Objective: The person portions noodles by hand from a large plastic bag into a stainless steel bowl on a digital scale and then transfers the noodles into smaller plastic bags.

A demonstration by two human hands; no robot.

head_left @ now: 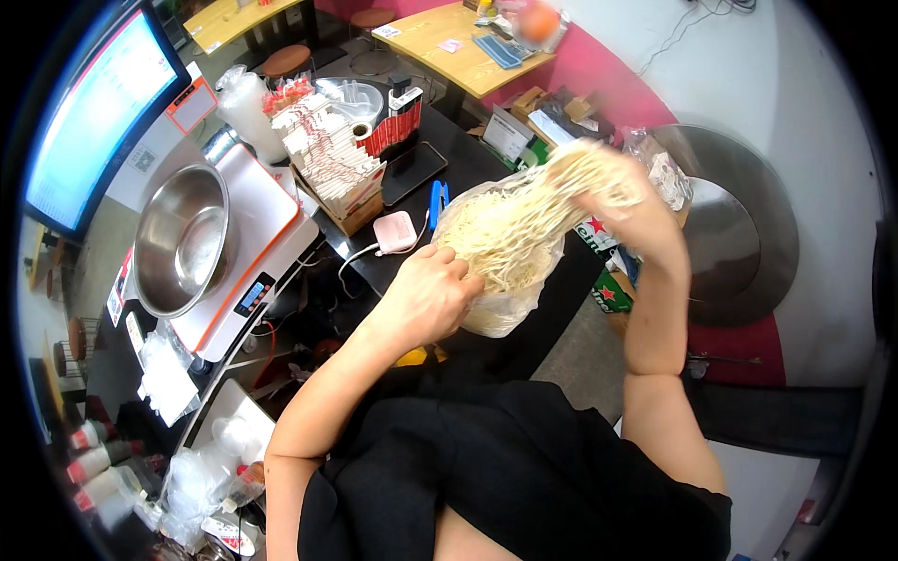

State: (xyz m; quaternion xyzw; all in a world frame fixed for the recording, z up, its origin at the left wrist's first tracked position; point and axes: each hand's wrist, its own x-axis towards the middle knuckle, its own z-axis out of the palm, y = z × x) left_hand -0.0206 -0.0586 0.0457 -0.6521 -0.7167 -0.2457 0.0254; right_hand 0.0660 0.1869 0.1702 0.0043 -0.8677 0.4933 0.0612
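Observation:
A clear plastic bag (502,320) full of pale thin noodles (496,224) is in front of me, its mouth open. My left hand (430,292) is closed on the bag's near left edge, fingers curled at its rim. My right hand (638,208), somewhat blurred, grips a long bunch of noodles and holds it up to the right. The strands stretch from it down to the heap in the bag. To the left, a steel bowl (155,266) rests on a white and orange digital scale (267,217); no contents show inside it.
Beside the bag lie a pink-white charger (395,231), a blue stapler-like tool (438,204) and a dark phone (415,174). A box of paper-wrapped packets (337,159) stands behind. A monitor (103,117) is at far left, a large round metal vessel (781,224) at right.

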